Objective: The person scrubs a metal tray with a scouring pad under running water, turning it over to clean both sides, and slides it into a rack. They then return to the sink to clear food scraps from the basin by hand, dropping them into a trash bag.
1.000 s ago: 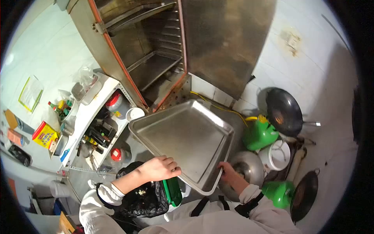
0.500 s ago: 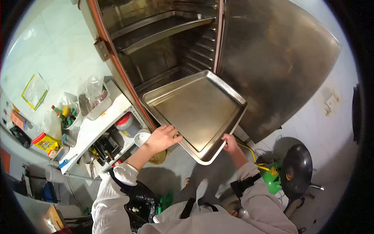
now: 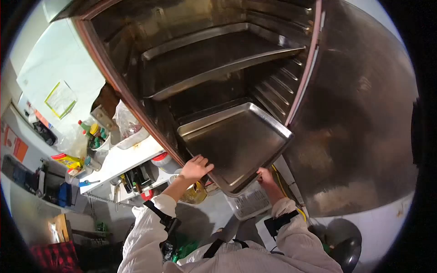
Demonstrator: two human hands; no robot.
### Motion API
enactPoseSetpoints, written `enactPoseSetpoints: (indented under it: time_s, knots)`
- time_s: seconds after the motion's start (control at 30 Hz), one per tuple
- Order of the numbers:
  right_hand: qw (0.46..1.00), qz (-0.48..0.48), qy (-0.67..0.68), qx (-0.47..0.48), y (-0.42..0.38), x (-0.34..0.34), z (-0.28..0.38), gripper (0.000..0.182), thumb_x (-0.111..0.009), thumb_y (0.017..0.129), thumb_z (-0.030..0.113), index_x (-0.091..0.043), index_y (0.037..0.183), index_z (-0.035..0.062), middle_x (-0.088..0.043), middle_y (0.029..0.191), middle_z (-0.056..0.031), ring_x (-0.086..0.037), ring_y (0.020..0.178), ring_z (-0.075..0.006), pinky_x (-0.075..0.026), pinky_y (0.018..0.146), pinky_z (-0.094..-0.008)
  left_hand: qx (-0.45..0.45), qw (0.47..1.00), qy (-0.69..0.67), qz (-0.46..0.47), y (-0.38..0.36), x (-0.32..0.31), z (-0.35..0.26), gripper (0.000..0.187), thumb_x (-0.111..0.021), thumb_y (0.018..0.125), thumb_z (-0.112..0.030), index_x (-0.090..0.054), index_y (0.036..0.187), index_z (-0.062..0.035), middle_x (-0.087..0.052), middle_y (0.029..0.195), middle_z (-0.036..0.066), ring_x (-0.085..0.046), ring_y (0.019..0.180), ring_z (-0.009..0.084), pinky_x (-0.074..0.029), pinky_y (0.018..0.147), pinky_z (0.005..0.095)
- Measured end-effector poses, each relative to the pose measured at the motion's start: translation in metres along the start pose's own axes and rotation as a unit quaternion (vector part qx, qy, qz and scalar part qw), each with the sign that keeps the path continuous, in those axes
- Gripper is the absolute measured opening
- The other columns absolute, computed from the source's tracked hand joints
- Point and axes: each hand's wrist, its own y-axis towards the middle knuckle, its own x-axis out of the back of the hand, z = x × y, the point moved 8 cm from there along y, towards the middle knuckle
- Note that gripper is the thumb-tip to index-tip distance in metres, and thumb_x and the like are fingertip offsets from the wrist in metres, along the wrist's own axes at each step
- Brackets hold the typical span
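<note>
A shallow rectangular metal tray [image 3: 236, 148], bare inside, is held between my two hands. My left hand [image 3: 196, 167] grips its left side near the front corner, with the thumb over the rim. On the right front edge my right hand [image 3: 266, 177] is closed round the rim. The far part of the tray is inside the open metal cabinet [image 3: 200, 107], below another tray [image 3: 223, 68] that sits higher up in it. The held tray is turned slightly against the cabinet. My fingers under its rim are hidden.
Side rails [image 3: 273, 93] line the cabinet's right wall. Its large metal door [image 3: 359, 118] stands open at the right. A white shelf [image 3: 132, 161] with bottles and containers is on the left. A clear plastic container [image 3: 249, 204] lies below the tray, and a dark pan [image 3: 349, 250] is at lower right.
My hands have moved forward with the tray, and its far end is now deeper in the cabinet. My view has come closer to the cabinet, bringing the clear container below into sight.
</note>
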Motion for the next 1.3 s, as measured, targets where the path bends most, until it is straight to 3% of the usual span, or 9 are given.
enactPoseSetpoints:
  time_s: [0.1,0.17,0.23,0.4,0.5,0.83,0.9,1.07,1.3]
  knots:
    - [0.999,-0.035,0.031,-0.006,0.024,-0.032,-0.008,0.023,-0.055,0.066,0.008,-0.048,0.088,0.0075,-0.046,0.076,0.0002,-0.045,0.071,-0.0138,-0.038,0.062,-0.03,0.1,0.992,0.042,-0.06,-0.005,-0.009,0.034,0.019,-0.054,0.072,-0.014,-0.055,0.091,-0.0135,-0.056,0.093,0.008,-0.054,0.099,0.0248,-0.041,0.092,0.0363]
    - [0.989,-0.147,0.002,-0.008,0.03,-0.051,0.001,0.014,-0.055,0.064,0.005,-0.043,0.069,0.0108,-0.037,0.058,0.0017,-0.035,0.041,-0.0111,-0.026,0.036,-0.0247,0.143,0.987,0.069,-0.017,-0.007,-0.026,0.048,0.021,-0.053,0.075,-0.017,-0.055,0.095,-0.0129,-0.055,0.106,0.012,-0.048,0.111,0.0265,-0.037,0.096,0.0383]
    - [0.995,-0.089,0.005,-0.05,0.081,-0.053,-0.025,0.016,-0.056,0.066,0.007,-0.041,0.068,0.0129,-0.036,0.058,0.0023,-0.034,0.041,-0.0104,-0.025,0.036,-0.0237,0.181,0.981,0.068,-0.025,-0.005,-0.013,0.042,0.023,-0.052,0.076,-0.019,-0.053,0.098,-0.0123,-0.048,0.122,0.015,-0.038,0.121,0.0287,-0.032,0.101,0.0397]
    - [0.979,-0.058,0.161,-0.111,0.158,-0.118,-0.041,0.055,-0.056,0.076,0.005,-0.027,0.121,0.0119,-0.044,0.076,-0.0024,-0.041,0.051,-0.0111,-0.033,0.041,-0.0228,0.272,0.962,-0.018,0.01,-0.043,-0.001,-0.021,0.036,-0.049,0.073,-0.013,-0.048,0.109,-0.0075,-0.037,0.13,0.018,-0.031,0.126,0.0314,-0.03,0.102,0.0429]
    - [0.974,-0.083,0.164,-0.133,0.177,-0.138,-0.043,0.067,-0.056,0.075,0.003,-0.018,0.128,0.0148,-0.044,0.072,-0.0029,-0.037,0.047,-0.0114,-0.032,0.04,-0.0234,0.363,0.926,-0.095,0.036,-0.112,0.006,-0.078,0.034,-0.051,0.071,-0.009,-0.051,0.105,-0.0058,-0.043,0.124,0.019,-0.038,0.12,0.0333,-0.034,0.098,0.0418]
    - [0.982,-0.132,0.083,-0.11,0.247,-0.091,-0.122,0.06,-0.055,0.074,0.002,-0.019,0.12,0.0139,-0.046,0.076,-0.007,-0.037,0.045,-0.0122,-0.032,0.035,-0.0225,0.837,0.501,-0.202,0.088,-0.38,-0.036,-0.422,0.031,-0.059,0.066,-0.003,-0.053,0.096,-0.0057,-0.05,0.103,0.017,-0.045,0.101,0.0355,-0.038,0.085,0.0423]
    - [0.978,-0.024,0.131,-0.163,0.217,-0.117,-0.096,0.031,-0.066,0.077,0.012,-0.044,0.098,0.0113,-0.043,0.056,-0.0032,-0.043,0.046,-0.0097,-0.038,0.038,-0.0221,0.861,0.463,-0.194,0.079,-0.399,-0.041,-0.482,0.031,-0.061,0.065,-0.005,-0.054,0.095,-0.0061,-0.051,0.099,0.017,-0.046,0.097,0.035,-0.039,0.082,0.0426]
    - [0.983,0.053,0.092,-0.152,0.156,-0.129,-0.069,0.045,-0.073,0.073,0.027,-0.049,0.106,0.0086,-0.047,0.107,-0.0113,-0.053,0.093,-0.021,-0.051,0.072,-0.0269,0.875,0.46,-0.15,-0.015,-0.47,-0.101,-0.635,0.018,-0.063,0.067,-0.014,-0.057,0.082,-0.0065,-0.056,0.072,0.015,-0.052,0.075,0.0339,-0.043,0.068,0.0435]
    - [0.983,0.14,-0.011,-0.121,0.078,-0.097,-0.085,0.051,-0.062,0.08,0.037,-0.044,0.123,0.0162,-0.036,0.136,-0.0054,-0.037,0.122,-0.023,-0.04,0.092,-0.0339,0.942,0.185,-0.281,-0.003,-0.521,-0.109,-0.738,0.017,-0.06,0.068,-0.01,-0.057,0.083,-0.0047,-0.058,0.075,0.015,-0.055,0.077,0.0315,-0.044,0.069,0.0405]
